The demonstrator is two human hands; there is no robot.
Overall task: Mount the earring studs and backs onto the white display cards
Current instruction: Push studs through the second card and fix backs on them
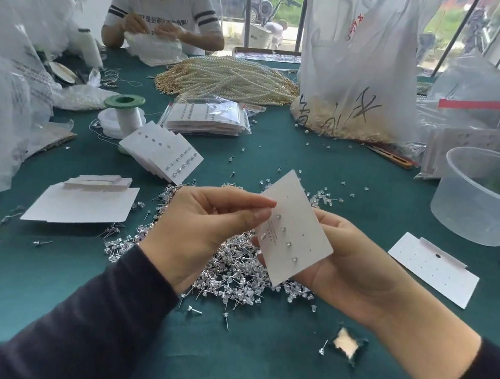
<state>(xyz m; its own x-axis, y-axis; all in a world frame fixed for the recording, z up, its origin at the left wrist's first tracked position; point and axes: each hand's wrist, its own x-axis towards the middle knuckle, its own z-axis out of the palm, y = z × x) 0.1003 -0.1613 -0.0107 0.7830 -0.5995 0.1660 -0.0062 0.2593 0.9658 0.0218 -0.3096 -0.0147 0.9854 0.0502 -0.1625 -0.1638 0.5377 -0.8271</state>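
Card (300, 225) at frame center, tilted, 4 studs (288, 244) in it, above the loose pile (227, 276). My right hand (355, 262) grips it from behind. My left hand (208, 222) pinches its left edge beside the top stud.

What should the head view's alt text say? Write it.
A white display card carrying four studs is held above a pile of loose studs on a green table. The left hand pinches its edge; right hand supports it behind.

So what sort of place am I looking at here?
Likely a small jewellery-packing workshop: loose earring studs piled on the green table, a heap of pearl strands behind, and a part-filled display card held in the right hand.
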